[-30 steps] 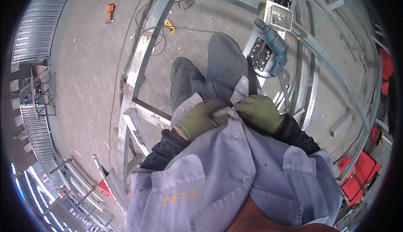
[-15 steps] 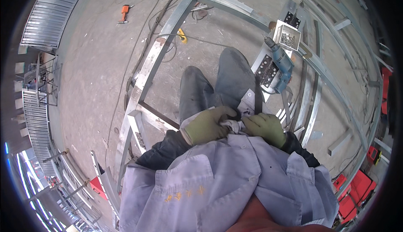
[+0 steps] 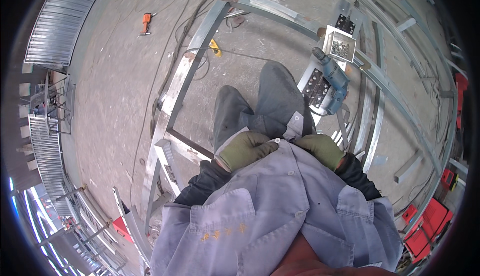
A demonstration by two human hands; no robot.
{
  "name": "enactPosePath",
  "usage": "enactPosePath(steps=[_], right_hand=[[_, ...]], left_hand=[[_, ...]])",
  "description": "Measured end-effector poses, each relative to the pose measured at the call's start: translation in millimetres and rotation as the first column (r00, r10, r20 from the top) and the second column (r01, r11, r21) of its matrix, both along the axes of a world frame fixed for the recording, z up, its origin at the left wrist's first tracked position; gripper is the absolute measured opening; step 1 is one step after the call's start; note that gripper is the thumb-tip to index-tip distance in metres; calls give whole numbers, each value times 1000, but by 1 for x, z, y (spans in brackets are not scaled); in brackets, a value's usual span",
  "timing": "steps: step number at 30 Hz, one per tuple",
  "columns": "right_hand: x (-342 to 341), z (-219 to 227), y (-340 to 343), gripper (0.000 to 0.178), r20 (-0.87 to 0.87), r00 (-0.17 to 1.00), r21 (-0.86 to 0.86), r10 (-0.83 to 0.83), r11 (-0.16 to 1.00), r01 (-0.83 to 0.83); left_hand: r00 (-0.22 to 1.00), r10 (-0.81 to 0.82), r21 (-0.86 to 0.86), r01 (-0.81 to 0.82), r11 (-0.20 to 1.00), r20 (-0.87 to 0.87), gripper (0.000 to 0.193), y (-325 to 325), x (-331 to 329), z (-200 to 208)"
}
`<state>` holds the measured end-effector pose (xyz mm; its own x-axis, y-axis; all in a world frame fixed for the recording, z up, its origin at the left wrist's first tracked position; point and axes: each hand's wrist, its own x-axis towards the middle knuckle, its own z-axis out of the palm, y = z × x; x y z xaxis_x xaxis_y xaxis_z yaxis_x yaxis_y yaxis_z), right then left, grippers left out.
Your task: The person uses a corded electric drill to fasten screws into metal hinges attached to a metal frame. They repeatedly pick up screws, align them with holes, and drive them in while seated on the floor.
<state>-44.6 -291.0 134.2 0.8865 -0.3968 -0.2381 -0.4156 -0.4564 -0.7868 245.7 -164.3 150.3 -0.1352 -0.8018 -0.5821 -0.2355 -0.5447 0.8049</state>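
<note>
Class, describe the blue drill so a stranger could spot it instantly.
Find the metal frame beyond the person's knees; on its right side sits an open white box. Just below that box in the picture lies the drill, its blue, pistol-shaped body setting it apart from the box and the black plates.

Grey floor (image 3: 115, 91) around you, ridged metal panel (image 3: 67, 20) at your ten o'clock, bright light streaks (image 3: 45, 212) at your eight

The gloved left hand (image 3: 245, 150) and gloved right hand (image 3: 323, 151) curl inward, slightly apart.
</note>
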Motion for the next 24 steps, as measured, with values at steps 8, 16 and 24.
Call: enactPosePath(steps=[8,16,24], right_hand=[[3,-22,4,34,-71,997,-14,37,999,-38],[26,-15,11,30,-206,978,-204,23,977,-66],[20,-2,3,29,-252,955,-255,154,942,-219]], left_hand=[[997,-77,-82,78,994,19,32,-19,-9,9],[996,79,59,-77,995,-34,38,-14,-1,-14],[977,78,122,-55,991,-199,52,-22,12,-30]])
